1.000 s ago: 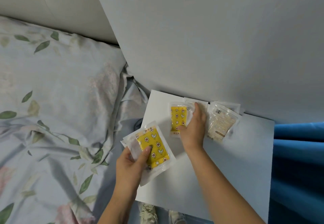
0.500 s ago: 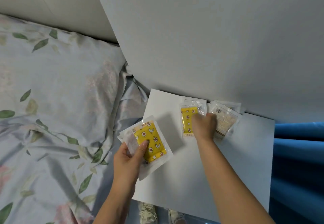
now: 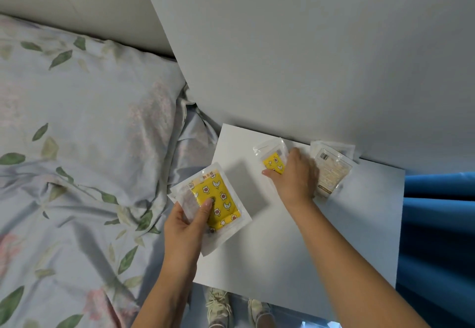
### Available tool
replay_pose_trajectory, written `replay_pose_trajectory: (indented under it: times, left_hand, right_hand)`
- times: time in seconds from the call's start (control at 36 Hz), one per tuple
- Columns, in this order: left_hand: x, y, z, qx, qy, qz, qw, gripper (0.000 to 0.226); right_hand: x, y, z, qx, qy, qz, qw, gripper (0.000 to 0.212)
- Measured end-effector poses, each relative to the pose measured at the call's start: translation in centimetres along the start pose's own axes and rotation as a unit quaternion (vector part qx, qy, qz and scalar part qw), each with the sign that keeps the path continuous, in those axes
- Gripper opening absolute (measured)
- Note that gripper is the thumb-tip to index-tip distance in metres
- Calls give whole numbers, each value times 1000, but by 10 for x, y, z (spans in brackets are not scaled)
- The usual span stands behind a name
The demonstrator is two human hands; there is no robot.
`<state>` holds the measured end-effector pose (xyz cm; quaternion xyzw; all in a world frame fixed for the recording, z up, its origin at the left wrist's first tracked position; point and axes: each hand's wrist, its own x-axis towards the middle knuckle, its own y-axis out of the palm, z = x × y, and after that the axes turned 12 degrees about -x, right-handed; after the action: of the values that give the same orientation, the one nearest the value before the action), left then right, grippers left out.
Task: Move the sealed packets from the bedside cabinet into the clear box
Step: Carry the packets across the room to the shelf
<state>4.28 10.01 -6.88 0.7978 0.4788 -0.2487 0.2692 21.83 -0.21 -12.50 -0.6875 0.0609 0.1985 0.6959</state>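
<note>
Counting the sealed packets, I see at least four, all flat pouches of clear, shiny plastic. My left hand (image 3: 185, 225) holds a small stack (image 3: 216, 199): its top packet has a yellow insert printed with stars and moons, my thumb presses on its face, and the pale edge of at least one more packet shows under it. I cannot tell exactly how many are in the stack. My right hand (image 3: 295, 176) lies over a second yellow packet (image 3: 273, 159) on the white counter (image 3: 359, 225), fingers curled at its right edge and thumb at its lower edge. Just beside this hand, to the right, one beige packet (image 3: 331, 171) lies flat near the wall (image 3: 308, 58). The counter top is smooth and rectangular. Left of it is a bed (image 3: 77, 148) with wrinkled, leaf-printed fabric; right of it hangs blue cloth (image 3: 437, 225).
</note>
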Motion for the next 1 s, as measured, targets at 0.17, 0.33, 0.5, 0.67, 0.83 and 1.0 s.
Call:
replay_pose_trajectory:
  times: [0.17, 0.33, 0.5, 0.67, 0.83, 1.0]
  left_hand:
    - [-7, -9, -8, -18, 11, -4, 1000, 18]
    - [-45, -18, -38, -10, 47, -13, 999, 29]
    - [-121, -34, -92, -43, 102, -18, 994, 32]
    - [-201, -70, -126, -96, 155, -61, 981, 32]
    - [-286, -129, -140, -115, 198, -115, 967, 74]
    - [-382, -197, -128, -145, 242, -196, 939, 79]
  right_hand:
    - [-22, -9, -4, 260, -38, 44, 964, 39]
    - [-78, -61, -6, 529, 5, 171, 831, 32]
    - [-152, -149, 5, 561, -70, 223, 795, 38]
    - [-223, -215, 30, 541, -146, 245, 791, 37]
    - [-299, -241, 46, 486, -213, 263, 806, 37]
    - [-395, -251, 59, 406, -305, 334, 794, 38]
